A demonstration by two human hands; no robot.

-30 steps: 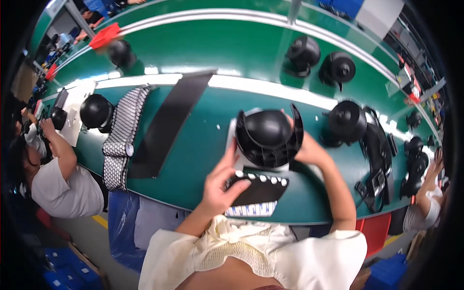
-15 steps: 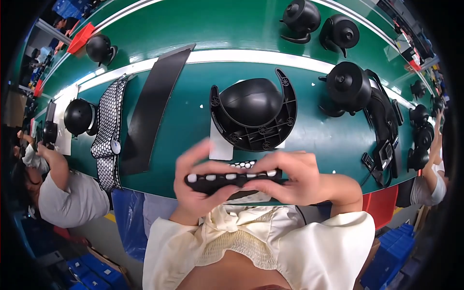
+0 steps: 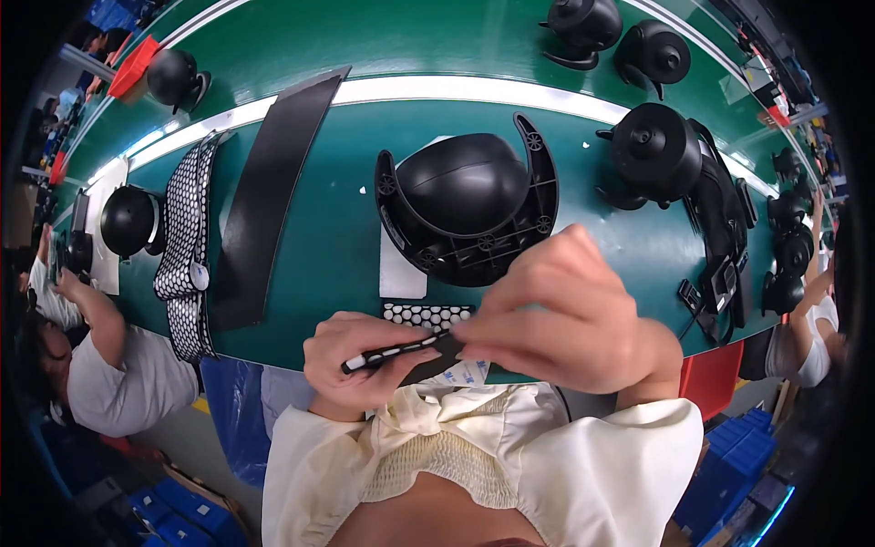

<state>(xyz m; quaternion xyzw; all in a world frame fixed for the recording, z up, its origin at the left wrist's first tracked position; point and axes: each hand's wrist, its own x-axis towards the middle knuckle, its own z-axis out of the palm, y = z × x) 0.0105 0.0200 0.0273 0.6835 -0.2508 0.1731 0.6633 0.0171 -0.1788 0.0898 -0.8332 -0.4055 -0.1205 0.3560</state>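
My left hand (image 3: 351, 360) is closed round a black strip with white pads (image 3: 387, 353), held edge-on near the table's front edge. My right hand (image 3: 561, 319), slightly blurred, is raised at the strip's right end with its fingers pinched together; whatever lies between the fingertips is hidden. Just beyond the hands lies a black sheet with round white dots (image 3: 428, 315). A paper piece with blue print (image 3: 467, 372) shows below the fingers. Farther off, a rounded black housing with a curved, ribbed arm (image 3: 465, 187) rests on a white sheet (image 3: 401, 264).
Left of centre lie a long black panel (image 3: 278, 182) and a curling white-dotted strip (image 3: 187, 228), beside a round black housing (image 3: 128, 221). At right stand a black kettle-shaped housing (image 3: 652, 150) and dark straps (image 3: 720, 219). Co-workers sit at both sides.
My right hand has lifted and turned into a pinch at the strip's right end. My left fingers have folded down over the strip, which is now tilted. The view has shifted slightly.
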